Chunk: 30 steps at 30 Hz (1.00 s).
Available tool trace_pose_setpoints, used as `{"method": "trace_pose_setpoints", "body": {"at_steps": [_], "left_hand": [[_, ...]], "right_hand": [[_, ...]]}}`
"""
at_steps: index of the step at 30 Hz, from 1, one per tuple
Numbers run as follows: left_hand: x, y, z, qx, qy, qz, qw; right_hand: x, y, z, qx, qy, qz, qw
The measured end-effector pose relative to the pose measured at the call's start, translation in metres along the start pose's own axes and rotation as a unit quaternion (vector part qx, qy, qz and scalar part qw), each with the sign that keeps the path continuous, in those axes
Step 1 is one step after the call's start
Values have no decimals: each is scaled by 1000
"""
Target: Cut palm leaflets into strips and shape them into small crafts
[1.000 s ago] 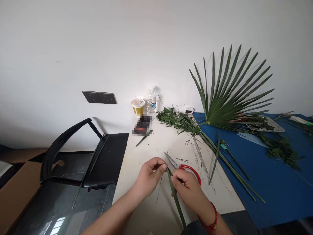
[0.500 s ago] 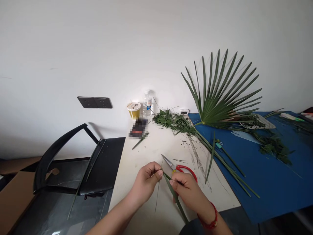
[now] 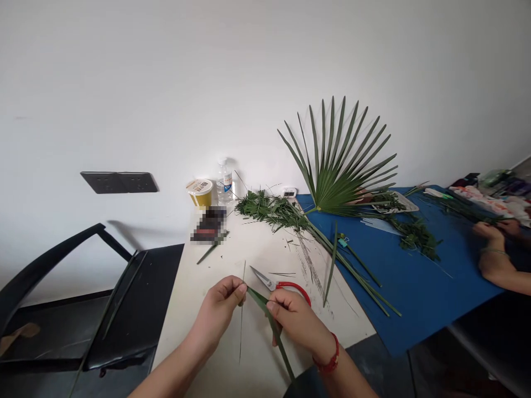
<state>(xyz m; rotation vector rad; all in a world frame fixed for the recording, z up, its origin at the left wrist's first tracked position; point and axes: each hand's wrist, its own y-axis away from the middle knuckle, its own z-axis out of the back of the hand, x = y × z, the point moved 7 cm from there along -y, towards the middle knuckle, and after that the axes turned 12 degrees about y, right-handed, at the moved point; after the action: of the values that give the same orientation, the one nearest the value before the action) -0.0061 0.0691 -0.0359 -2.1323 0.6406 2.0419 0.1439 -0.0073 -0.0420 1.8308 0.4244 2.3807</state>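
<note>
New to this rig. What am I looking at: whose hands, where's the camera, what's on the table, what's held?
There is no machine here. A person works with bare hands, and the single picture comes from a camera worn on their head, looking forward and down. The left hand pinches a thin sliver at the top end of a green leaf strip. The right hand grips that strip lower down. Just beyond the hands, red-handled scissors lie on the white table. Further back are a heap of leaf cuttings, a fan-shaped palm leaf spread in front of the wall, a blue mat, a water bottle and a yellow cup. A black chair stands to the left. The hands at the far right belong to another person.
</note>
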Motion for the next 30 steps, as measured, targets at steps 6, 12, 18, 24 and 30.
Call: {"method": "trace_pose_setpoints", "body": {"at_steps": [6,12,18,24,30], "left_hand": [[4,-11,11,-47,45,14,998],[4,-12,4,-37,90,28,995],[17,-15,9,-24,-6,42,999],[14,-19,10,-38,-198,-17,979],[8,-20,4,-23,-336,-103,936]], "right_hand": [[-13,8,31,-83,73,6,994],[-27,9,43,-122,82,-15,989],[-28,8,43,-133,87,-23,987],[-17,17,72,-205,286,-36,935],[-42,33,151,-346,430,-205,808]]}}
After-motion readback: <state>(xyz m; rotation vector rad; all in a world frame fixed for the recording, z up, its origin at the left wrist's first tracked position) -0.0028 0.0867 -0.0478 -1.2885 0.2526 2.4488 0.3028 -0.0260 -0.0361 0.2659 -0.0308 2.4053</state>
